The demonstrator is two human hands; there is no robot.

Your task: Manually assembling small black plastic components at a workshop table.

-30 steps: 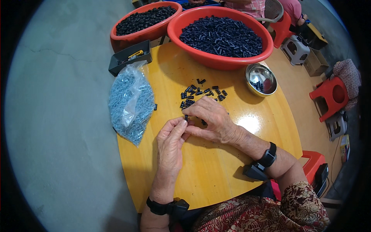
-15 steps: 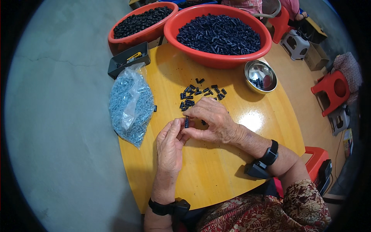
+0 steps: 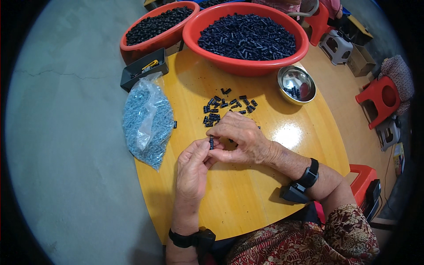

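Between both hands, over the middle of the table [image 3: 247, 194], a small black cylindrical plastic part [image 3: 211, 142] stands roughly upright. My left hand [image 3: 192, 170] pinches it from the left, thumb against its side. From the right, my right hand [image 3: 243, 139] closes on it, with the forefinger at its top end and the thumb lower down. Whether a smaller piece sits in the right fingertips cannot be made out. Just beyond the hands lie several similar black parts [image 3: 214, 118], loose on the wood; a few are partly hidden by my right hand.
A clear bag of small silvery metal pieces [image 3: 154, 106] lies at the left edge, below a dark tray [image 3: 130, 78]. Two red basins, one large [image 3: 247, 67] and one farther left [image 3: 132, 51], hold black parts. A steel bowl [image 3: 287, 75] stands right. Stools [image 3: 375, 95] are beyond.
My left thumb has come up against the black part, and the fingers of both hands have drawn closer around it. The whole view has shifted slightly.
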